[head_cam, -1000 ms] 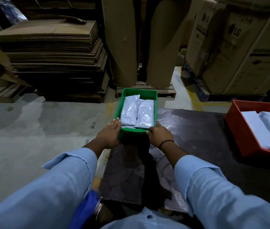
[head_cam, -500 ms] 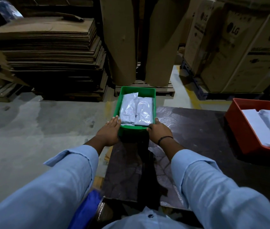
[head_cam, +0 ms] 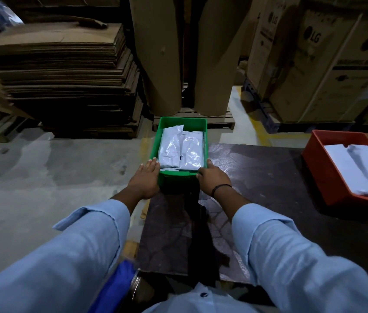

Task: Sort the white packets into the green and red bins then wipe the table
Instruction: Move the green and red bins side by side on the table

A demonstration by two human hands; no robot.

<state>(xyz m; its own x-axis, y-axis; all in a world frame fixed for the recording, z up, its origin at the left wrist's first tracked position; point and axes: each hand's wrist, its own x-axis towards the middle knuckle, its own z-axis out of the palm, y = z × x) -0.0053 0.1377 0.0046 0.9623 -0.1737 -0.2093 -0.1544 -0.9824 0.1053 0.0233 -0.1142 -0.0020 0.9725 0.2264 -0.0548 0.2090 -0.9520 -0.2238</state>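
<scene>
Head view of the sorting station, with every position given relative to the green bin point(head_cam: 184, 124). The green bin stands at the far left corner of the dark tabletop point(head_cam: 268, 177) and holds white packets point(head_cam: 180, 150), lying flat and side by side. The left hand point(head_cam: 143, 180) is spread, its straight fingers laid against the bin's near left corner. The right hand point(head_cam: 214, 177) grips the bin's near right corner, with fingers curled at the near rim and the thumb along the right wall; a black band point(head_cam: 221, 188) circles its wrist. Both forearms wear light blue sleeves point(head_cam: 291, 256). Well to the right of the green bin, on the same tabletop, sits the red bin point(head_cam: 320, 175), which contains a second heap of packets point(head_cam: 359, 168). Beyond the green bin two upright cardboard rolls point(head_cam: 160, 53) stand on a wooden pallet point(head_cam: 221, 119). To the far left of the green bin rises a stack of flattened cardboard point(head_cam: 54, 75); to its far right stand large cartons point(head_cam: 313, 64) printed LG. Left of the green bin lies bare concrete floor point(head_cam: 54, 177)
</scene>
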